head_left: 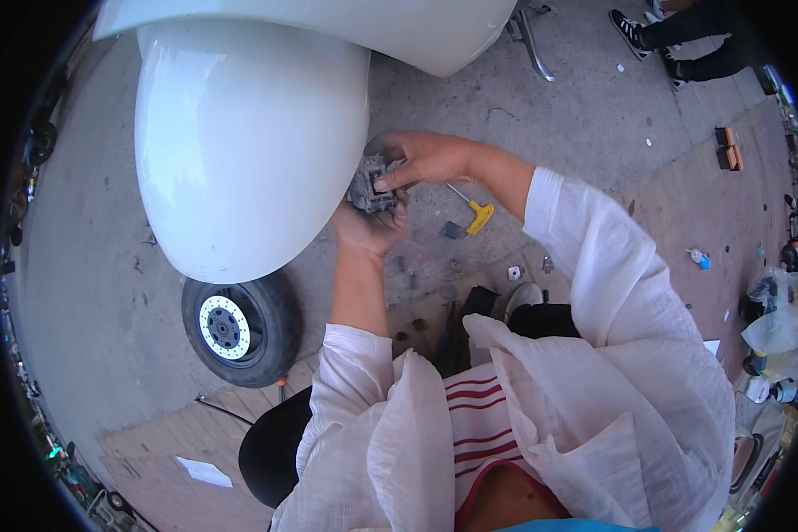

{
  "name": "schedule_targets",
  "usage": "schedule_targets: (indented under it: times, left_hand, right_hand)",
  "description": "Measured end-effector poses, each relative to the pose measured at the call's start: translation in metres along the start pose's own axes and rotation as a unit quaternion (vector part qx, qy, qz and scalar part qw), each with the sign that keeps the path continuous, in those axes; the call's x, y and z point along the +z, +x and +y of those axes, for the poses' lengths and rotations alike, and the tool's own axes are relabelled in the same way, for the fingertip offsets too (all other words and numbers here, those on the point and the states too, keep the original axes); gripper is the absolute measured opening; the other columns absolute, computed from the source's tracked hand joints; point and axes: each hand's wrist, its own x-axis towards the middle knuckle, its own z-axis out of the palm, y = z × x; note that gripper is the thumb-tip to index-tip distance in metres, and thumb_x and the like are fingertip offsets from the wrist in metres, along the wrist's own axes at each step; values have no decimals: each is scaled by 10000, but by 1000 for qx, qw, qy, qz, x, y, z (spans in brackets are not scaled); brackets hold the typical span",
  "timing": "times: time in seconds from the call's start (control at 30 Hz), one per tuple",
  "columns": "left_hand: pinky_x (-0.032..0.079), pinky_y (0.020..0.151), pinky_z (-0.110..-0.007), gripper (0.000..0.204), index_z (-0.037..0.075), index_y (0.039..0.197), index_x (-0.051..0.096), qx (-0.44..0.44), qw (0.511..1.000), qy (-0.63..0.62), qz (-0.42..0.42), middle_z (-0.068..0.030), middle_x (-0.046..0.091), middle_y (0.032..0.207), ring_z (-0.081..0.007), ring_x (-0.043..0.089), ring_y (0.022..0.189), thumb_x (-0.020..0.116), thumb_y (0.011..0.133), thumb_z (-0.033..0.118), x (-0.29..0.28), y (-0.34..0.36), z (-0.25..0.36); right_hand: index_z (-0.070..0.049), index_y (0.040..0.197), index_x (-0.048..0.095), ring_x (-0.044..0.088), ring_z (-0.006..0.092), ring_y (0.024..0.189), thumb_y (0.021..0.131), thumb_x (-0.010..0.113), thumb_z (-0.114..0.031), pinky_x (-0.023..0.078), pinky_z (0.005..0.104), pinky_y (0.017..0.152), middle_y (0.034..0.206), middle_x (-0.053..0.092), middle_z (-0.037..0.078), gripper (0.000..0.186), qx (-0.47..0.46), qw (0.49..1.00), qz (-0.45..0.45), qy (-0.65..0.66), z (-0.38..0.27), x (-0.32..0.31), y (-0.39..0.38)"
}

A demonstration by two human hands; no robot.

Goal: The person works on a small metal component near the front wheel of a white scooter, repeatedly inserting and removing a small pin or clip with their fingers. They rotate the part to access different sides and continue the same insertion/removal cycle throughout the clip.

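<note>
Beside the white fender (248,133) of a scooter, I hold a dark grey, grimy brake caliper (371,186). My left hand (372,230) supports it from below, its fingers curled around the near side. From the right, my right hand (421,158) grips the same caliper, with the thumb pressed onto its face. Parts of the fingers are hidden behind it. On the ground just right of my hands lie a yellow-handled T-shaped tool (480,217) and a small dark block (453,230).
A removed wheel (279,324) with a brake disc lies below the fender. Small metal parts (514,273) are near my shoe. Farther right are a small blue-and-white bottle (699,258), an orange-and-black object (729,149) and plastic bags (776,310). Another person's legs (696,40) show at top right.
</note>
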Motion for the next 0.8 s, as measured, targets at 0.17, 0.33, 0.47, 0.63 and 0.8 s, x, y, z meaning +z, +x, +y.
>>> schedule_targets:
  times: [0.17, 0.33, 0.47, 0.63, 0.8]
  left_hand:
    - [554, 622, -316, 472, 173, 1065, 628, -8, 997, 77, -6, -59, 664, 952, -229, 650, 775, 434, 872, 559, -1, -2, 15]
    - [551, 703, -348, 379, 200, 1067, 614, 113, 990, 29, 80, 5, 651, 986, -198, 635, 858, 437, 910, 497, 12, 5, -1]
    - [545, 704, -341, 345, 197, 1052, 610, 115, 988, 3, 102, 28, 644, 990, -178, 631, 870, 423, 928, 459, 15, 8, -2]
    - [540, 651, -311, 377, 158, 1051, 599, 77, 994, -21, 69, -10, 637, 963, -194, 622, 804, 412, 926, 461, 5, 13, 5]
    - [533, 591, -301, 460, 71, 1074, 572, 15, 1000, -17, 18, -140, 614, 935, -219, 602, 736, 428, 911, 476, -11, 16, 11]
  right_hand:
    - [68, 1120, 603, 641, 300, 967, 746, 765, -214, 489, 382, 838, 1041, 667, 207, 496, -16, 945, -27, -326, -33, -3, 20]
    - [46, 1075, 640, 634, 362, 988, 707, 787, -207, 482, 399, 862, 1018, 671, 221, 470, -62, 911, -31, -406, -34, -1, 24]
    - [33, 1074, 646, 629, 365, 1006, 686, 808, -209, 481, 400, 873, 1020, 672, 210, 485, -74, 895, -17, -440, -34, 3, 24]
    - [26, 1072, 646, 628, 365, 983, 689, 790, -176, 484, 403, 847, 1006, 664, 220, 456, -85, 898, 5, -431, -25, 2, 26]
    - [76, 1073, 632, 666, 273, 840, 718, 796, -196, 509, 365, 762, 947, 683, 202, 476, 56, 960, -34, -273, -31, -10, 27]
